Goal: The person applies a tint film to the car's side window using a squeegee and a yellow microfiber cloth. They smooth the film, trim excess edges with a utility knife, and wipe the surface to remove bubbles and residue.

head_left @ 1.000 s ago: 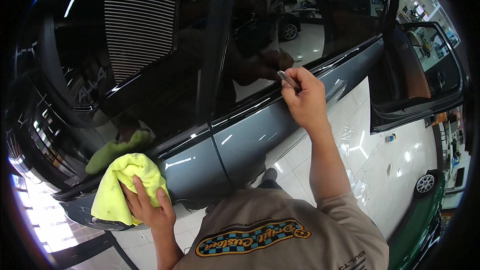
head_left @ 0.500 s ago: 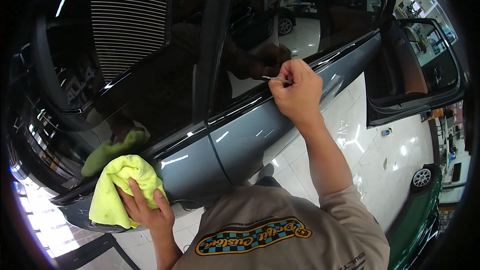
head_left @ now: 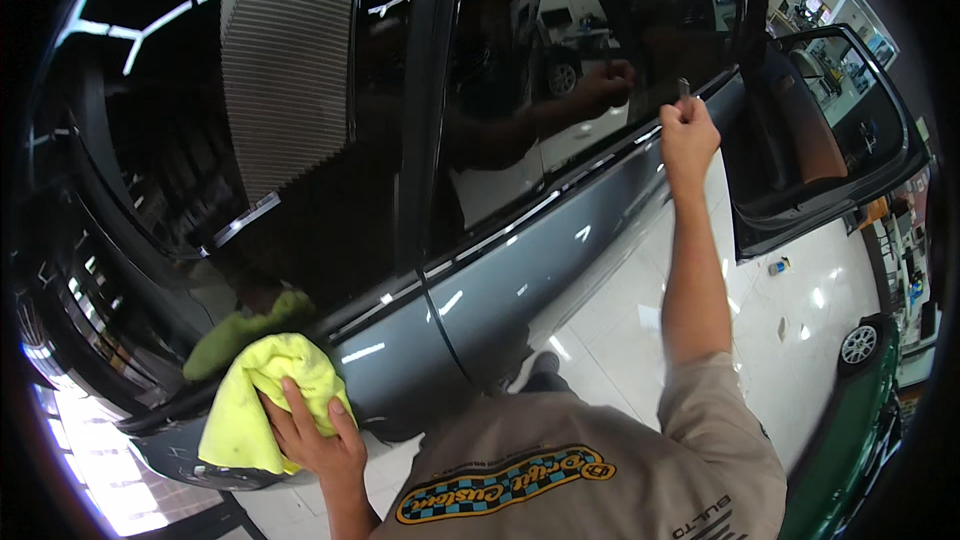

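Note:
A bright yellow-green microfibre cloth [head_left: 265, 395] is bunched against the rear side of a grey car [head_left: 395, 365], below its dark rear glass. My left hand [head_left: 310, 435] presses and grips this cloth with its fingers spread over it. Farther right, my right arm stretches along the car's side. My right hand [head_left: 690, 130] is closed on a small, thin, blade-like tool [head_left: 684, 88], whose tip points up. It is near the front end of the dark side window [head_left: 590, 120], by the trim strip; I cannot tell whether the tool touches the car.
At the right, the front door [head_left: 825, 215] stands wide open. A green car [head_left: 850, 430] is parked at the lower right. On the white tiled floor [head_left: 640, 310] lies a small blue-and-yellow container [head_left: 779, 266]. Lights and a striped shape reflect in the glass.
My right hand has moved forward and to the right along the window's lower edge with the tool, arm now straighter. My left hand stays on the cloth; the view has shifted slightly.

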The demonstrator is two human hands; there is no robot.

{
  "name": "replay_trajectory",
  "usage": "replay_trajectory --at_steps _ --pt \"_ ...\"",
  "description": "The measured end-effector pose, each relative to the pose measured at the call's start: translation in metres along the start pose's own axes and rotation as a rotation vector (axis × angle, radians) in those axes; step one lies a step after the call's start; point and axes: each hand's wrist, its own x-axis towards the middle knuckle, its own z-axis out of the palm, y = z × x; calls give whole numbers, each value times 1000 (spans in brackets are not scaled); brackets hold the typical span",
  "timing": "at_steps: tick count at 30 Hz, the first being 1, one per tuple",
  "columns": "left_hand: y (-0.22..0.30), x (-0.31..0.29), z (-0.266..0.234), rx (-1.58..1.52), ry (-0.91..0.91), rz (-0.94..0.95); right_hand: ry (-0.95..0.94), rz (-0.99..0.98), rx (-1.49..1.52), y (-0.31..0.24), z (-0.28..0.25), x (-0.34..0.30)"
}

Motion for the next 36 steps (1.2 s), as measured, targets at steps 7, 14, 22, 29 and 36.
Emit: replay_trajectory --at_steps 7,14,22,29,36 --pt "6 10 -12 -118 -4 17 -305 21 576 5 -44 18" --pt "39 19 -8 -74 167 -93 -457 177 902 49 -120 -39" --pt "41 16 -9 -83 157 -116 -715 -18 100 64 -165 -55" --pt "27 15 -17 -160 66 -27 -775 18 282 -10 -139 -69" --pt "20 14 -16 -164 85 11 -982 -26 857 -138 -87 -80"
